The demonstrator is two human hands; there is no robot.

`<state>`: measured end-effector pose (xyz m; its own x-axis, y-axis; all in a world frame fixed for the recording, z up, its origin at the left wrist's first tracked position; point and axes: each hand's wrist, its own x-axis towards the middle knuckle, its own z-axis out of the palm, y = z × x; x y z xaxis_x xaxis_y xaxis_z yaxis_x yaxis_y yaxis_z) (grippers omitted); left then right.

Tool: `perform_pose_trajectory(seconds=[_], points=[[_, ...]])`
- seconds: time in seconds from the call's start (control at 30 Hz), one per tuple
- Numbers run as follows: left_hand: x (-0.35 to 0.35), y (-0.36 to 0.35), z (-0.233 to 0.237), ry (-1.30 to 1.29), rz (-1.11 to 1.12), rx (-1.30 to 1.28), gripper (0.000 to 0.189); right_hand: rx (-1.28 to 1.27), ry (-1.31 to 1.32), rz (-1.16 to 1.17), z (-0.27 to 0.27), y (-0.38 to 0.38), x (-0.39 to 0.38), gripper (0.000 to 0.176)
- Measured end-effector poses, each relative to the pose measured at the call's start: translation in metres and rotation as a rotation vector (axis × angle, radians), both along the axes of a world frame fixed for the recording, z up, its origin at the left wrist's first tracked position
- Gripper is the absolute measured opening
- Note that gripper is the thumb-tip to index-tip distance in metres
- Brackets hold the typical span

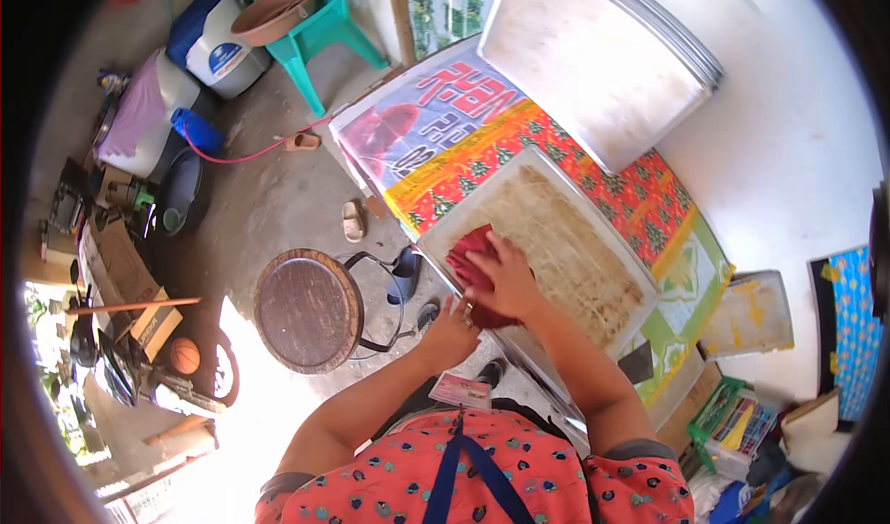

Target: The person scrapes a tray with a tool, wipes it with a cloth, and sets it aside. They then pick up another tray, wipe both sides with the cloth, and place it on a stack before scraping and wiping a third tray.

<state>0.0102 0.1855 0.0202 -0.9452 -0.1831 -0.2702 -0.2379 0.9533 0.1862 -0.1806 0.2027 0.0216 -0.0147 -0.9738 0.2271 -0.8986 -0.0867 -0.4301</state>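
A shallow metal baking tray [579, 255] with brown stains lies on the covered table. My right hand [508, 278] presses a crumpled dark red cloth [470, 251] against the tray's surface, near its left edge, fingers bent over the fabric. Part of the cloth hangs below that hand toward the tray's rim. My left hand [450, 337] is at the tray's near left edge, fingers stretched out and close to the cloth. Whether its fingertips grip the rim is hard to make out.
Stacked metal trays [593, 61] stand at the table's back, against the wall. A round wooden stool [309, 311] is left of the table. Slippers [353, 221] lie on the floor. A green chair [320, 37] holds a brown basin [275, 12]. A green basket [732, 422] sits right.
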Motion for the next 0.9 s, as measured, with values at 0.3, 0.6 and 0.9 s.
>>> perform_pose_trajectory(seconds=[0.3, 0.6, 0.9], points=[[0.003, -0.003, -0.027, 0.297, 0.034, 0.065, 0.056, 0.010, 0.214, 0.400, -0.004, -0.082, 0.027, 0.036], [0.003, 0.008, -0.023, 0.165, 0.048, -0.052, 0.062, 0.008, 0.338, -0.262, -0.012, -0.136, -0.027, 0.040], [-0.002, 0.013, -0.027, 0.178, 0.079, -0.069, 0.062, 0.178, 0.498, -0.841, -0.020, -0.031, -0.128, 0.053]])
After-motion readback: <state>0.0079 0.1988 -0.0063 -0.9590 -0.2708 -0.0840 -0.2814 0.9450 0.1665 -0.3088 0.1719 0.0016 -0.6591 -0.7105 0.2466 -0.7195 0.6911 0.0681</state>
